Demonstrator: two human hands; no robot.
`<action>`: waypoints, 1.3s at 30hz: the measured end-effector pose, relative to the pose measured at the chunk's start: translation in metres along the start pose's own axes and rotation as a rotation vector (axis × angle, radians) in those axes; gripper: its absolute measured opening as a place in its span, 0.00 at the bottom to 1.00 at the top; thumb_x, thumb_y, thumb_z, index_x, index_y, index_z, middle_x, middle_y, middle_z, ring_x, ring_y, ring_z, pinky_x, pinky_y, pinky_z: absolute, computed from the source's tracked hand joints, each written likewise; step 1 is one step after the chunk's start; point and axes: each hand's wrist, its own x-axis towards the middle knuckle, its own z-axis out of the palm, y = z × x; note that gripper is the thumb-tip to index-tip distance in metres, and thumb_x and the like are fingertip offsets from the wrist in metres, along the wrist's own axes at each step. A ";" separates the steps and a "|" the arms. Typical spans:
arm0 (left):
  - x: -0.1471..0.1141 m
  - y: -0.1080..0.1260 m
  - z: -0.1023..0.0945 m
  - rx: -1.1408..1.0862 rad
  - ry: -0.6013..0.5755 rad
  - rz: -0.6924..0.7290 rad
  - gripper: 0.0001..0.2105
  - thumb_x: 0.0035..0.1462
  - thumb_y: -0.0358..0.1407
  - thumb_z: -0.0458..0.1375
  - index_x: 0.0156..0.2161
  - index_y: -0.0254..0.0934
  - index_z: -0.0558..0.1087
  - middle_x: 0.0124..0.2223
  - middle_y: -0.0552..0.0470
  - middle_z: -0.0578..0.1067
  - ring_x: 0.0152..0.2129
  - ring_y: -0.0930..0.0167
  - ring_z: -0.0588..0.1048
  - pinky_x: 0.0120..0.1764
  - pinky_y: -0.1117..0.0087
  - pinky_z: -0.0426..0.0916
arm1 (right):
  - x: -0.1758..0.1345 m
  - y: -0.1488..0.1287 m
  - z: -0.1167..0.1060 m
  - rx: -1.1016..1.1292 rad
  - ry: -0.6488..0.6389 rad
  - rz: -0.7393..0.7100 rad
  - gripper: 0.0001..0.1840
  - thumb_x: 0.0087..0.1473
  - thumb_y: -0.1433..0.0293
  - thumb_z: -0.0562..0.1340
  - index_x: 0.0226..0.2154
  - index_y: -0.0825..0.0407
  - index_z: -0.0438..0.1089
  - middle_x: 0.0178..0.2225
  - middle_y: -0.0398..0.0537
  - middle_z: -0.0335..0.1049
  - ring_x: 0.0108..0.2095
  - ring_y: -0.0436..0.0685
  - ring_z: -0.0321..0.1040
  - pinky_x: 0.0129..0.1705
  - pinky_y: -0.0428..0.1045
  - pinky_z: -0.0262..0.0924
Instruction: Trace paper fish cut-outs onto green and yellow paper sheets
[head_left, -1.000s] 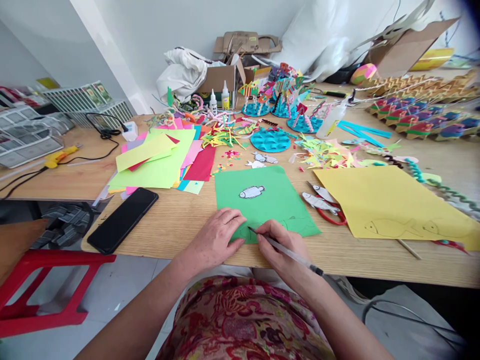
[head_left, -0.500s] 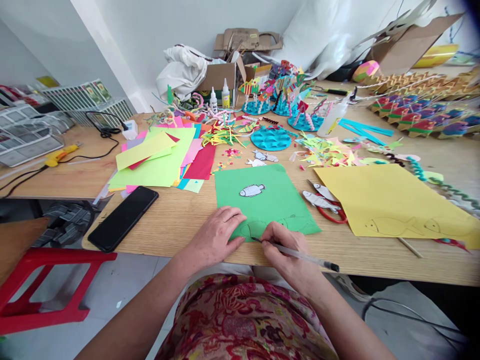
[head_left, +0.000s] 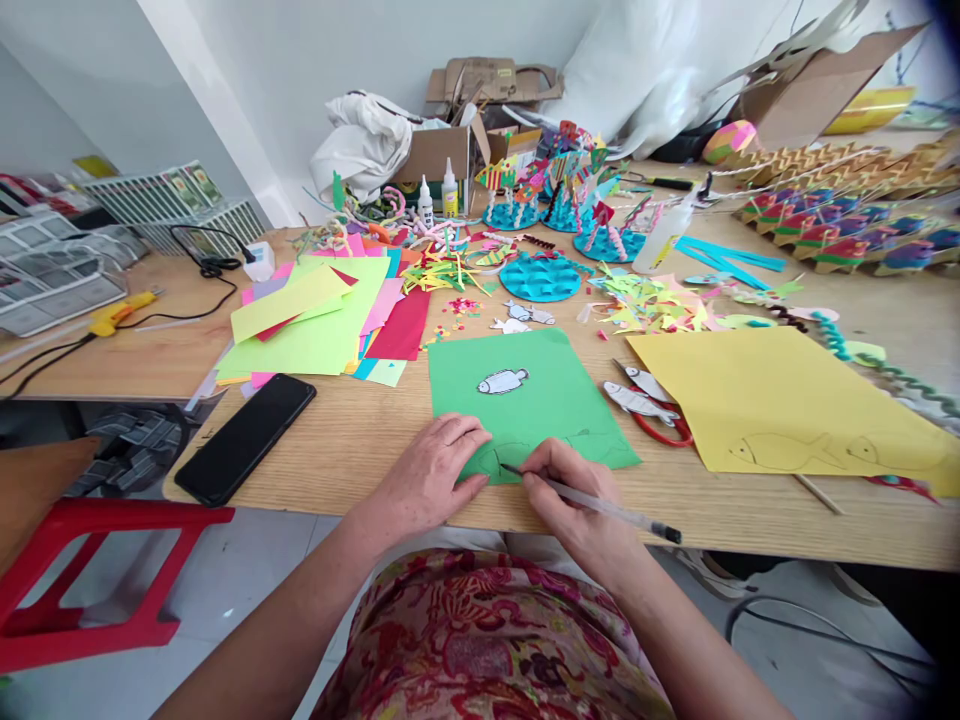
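Observation:
A sheet of green paper (head_left: pixel 540 370) lies at the table's front edge, with fish outlines drawn along its near side. My left hand (head_left: pixel 435 465) rests flat on its lower left corner, fingers stretched out. Pinched in my right hand (head_left: pixel 574 490) is a pen (head_left: pixel 611 508) with a clear barrel and black end; its tip meets the green paper beside a fish outline. A white paper fish cutout (head_left: pixel 502 381) lies on the sheet's upper middle. Just right of the sheet, two more fish cutouts (head_left: pixel 637 402) lie over red-handled scissors (head_left: pixel 664 432).
Yellow paper (head_left: pixel 780 390) with fish outlines lies at right. A black phone (head_left: pixel 247 437) and stacked coloured paper (head_left: pixel 315 310) are at left. Behind stand glue bottles (head_left: pixel 450 190), a blue scalloped disc (head_left: pixel 544 277) and paper scraps (head_left: pixel 660 300). A red stool (head_left: pixel 97 600) is below, left.
The pen tip has moved slightly up and left on the green paper, and a short dark line now shows at the fish outline. My left hand stays in place.

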 end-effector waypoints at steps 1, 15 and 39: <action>0.000 0.000 0.000 0.002 -0.001 -0.002 0.16 0.55 0.31 0.56 0.50 0.34 0.64 0.49 0.45 0.67 0.48 0.64 0.64 0.52 0.60 0.62 | 0.000 0.001 0.001 0.000 0.013 0.001 0.05 0.50 0.70 0.52 0.24 0.50 0.60 0.15 0.36 0.56 0.17 0.47 0.52 0.19 0.43 0.46; 0.001 0.002 -0.001 0.010 -0.005 -0.008 0.17 0.54 0.31 0.57 0.50 0.33 0.65 0.49 0.45 0.67 0.48 0.64 0.64 0.52 0.60 0.62 | 0.003 0.004 0.007 -0.090 0.000 -0.034 0.04 0.50 0.71 0.53 0.25 0.50 0.60 0.16 0.36 0.59 0.17 0.47 0.54 0.20 0.43 0.46; 0.001 0.004 -0.002 0.031 -0.006 -0.011 0.17 0.54 0.30 0.57 0.50 0.37 0.64 0.49 0.46 0.67 0.48 0.64 0.64 0.51 0.58 0.63 | 0.001 0.007 -0.010 -0.050 0.067 -0.004 0.03 0.52 0.70 0.53 0.29 0.50 0.62 0.20 0.39 0.64 0.20 0.48 0.59 0.21 0.43 0.52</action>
